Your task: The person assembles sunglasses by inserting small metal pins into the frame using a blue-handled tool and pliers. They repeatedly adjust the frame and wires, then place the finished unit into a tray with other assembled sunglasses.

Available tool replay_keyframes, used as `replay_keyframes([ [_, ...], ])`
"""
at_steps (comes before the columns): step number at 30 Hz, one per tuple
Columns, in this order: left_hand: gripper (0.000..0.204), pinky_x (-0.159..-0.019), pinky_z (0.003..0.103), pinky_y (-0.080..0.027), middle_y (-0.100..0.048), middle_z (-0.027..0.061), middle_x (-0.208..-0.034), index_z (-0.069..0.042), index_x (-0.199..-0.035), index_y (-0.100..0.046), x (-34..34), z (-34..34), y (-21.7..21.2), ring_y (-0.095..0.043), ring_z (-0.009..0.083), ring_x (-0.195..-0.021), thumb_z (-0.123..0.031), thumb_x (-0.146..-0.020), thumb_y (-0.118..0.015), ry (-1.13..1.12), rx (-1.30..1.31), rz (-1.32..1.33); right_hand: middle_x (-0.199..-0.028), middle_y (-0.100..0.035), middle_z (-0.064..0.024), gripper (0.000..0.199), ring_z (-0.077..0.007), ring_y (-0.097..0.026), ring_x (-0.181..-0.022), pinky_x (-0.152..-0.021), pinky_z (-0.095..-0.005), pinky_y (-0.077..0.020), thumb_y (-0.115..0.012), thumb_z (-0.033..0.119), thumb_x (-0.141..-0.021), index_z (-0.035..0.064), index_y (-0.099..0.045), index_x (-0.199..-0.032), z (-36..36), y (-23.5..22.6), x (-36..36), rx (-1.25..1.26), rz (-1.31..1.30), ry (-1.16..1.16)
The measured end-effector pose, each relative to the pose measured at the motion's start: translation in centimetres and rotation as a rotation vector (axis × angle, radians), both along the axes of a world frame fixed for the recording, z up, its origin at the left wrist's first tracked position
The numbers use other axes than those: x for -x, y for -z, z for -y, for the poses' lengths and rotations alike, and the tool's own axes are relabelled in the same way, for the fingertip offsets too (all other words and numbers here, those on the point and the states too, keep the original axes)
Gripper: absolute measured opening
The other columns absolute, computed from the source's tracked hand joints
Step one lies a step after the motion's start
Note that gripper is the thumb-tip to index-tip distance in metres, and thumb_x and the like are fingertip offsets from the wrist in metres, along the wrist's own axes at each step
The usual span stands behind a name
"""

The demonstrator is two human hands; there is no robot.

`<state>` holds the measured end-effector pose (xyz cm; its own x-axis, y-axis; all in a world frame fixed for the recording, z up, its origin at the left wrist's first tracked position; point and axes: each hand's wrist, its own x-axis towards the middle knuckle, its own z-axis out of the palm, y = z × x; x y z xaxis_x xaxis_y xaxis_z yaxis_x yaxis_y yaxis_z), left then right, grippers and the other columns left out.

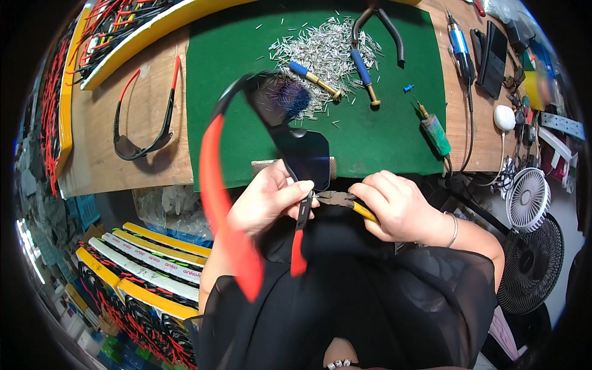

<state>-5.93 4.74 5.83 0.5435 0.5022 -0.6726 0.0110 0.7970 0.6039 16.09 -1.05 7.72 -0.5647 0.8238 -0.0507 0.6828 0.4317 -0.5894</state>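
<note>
Left hand [268, 200] is pinched around the sunglasses [280, 145] right at the hinge, where the dark lens meets the red-tipped arm hanging down toward the lap. Right hand [398, 206] is clamped on small pliers [339, 198], whose nose points left and touches that same hinge, so both hands nearly meet there. The frame's long axis runs up and away from the hands. Further out, past the fingers, sits the green mat [382, 132] with a pile of pins [324, 52], and off to the left a second pair [145, 123].
</note>
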Motion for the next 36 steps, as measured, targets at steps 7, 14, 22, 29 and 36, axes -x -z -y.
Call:
replay_keyframes([
  [7,0.013,-0.056,0.020,-0.045,-0.057,0.0044,-0.073,0.003,-0.094,-0.051,-0.5,0.8,-0.4,-0.056,0.0083,-0.062,-0.008,-0.088,-0.047,-0.021,-0.312,0.024,-0.084,-0.050,-0.0131,0.032,-0.0287,-0.054,-0.076,-0.067,-0.0338,-0.0456,-0.057,0.008,-0.072,0.0010,-0.047,-0.101,0.0,-0.1,-0.1,0.495,-0.336,0.118],
  [14,0.012,-0.054,0.020,-0.045,-0.057,0.0062,-0.075,0.001,-0.095,-0.047,-0.5,1.2,-0.4,-0.057,0.0111,-0.062,-0.007,-0.087,-0.048,-0.056,-0.365,-0.050,-0.091,-0.052,-0.0144,0.032,-0.0296,-0.054,-0.084,-0.075,-0.0350,-0.0439,-0.056,0.010,-0.074,0.0008,-0.046,-0.103,-0.1,-0.3,-0.1,0.642,-0.409,0.129],
  [22,0.020,-0.047,0.019,-0.044,-0.058,0.0060,-0.066,0.002,-0.098,-0.049,0.2,-0.2,-0.8,-0.053,0.0070,-0.050,-0.012,-0.084,-0.054,-0.004,-0.029,0.088,-0.081,-0.050,-0.0117,0.034,-0.0267,-0.053,-0.072,-0.064,-0.0330,-0.0455,-0.060,0.006,-0.066,0.0012,-0.050,-0.098,0.1,-0.3,0.1,0.240,-0.202,0.088],
  [29,0.020,-0.045,0.021,-0.047,-0.058,0.0081,-0.065,-0.002,-0.092,-0.048,-0.9,0.2,-0.4,-0.056,0.0115,-0.049,-0.015,-0.081,-0.056,-0.093,-0.058,0.006,-0.081,-0.049,-0.0113,0.039,-0.0257,-0.053,-0.070,-0.062,-0.0327,-0.0455,-0.061,0.006,-0.064,0.0010,-0.048,-0.101,-0.3,0.4,-0.2,0.073,-0.159,0.052],
  [36,0.012,-0.051,0.019,-0.045,-0.058,0.0068,-0.074,0.002,-0.095,-0.046,-0.7,1.2,0.0,-0.056,0.0100,-0.058,-0.007,-0.086,-0.049,-0.142,-0.397,0.000,-0.091,-0.052,-0.0160,0.033,-0.0300,-0.053,-0.086,-0.077,-0.0350,-0.0431,-0.054,0.014,-0.078,0.0002,-0.046,-0.107,-0.7,-0.4,-0.3,0.688,-0.404,0.110],
])
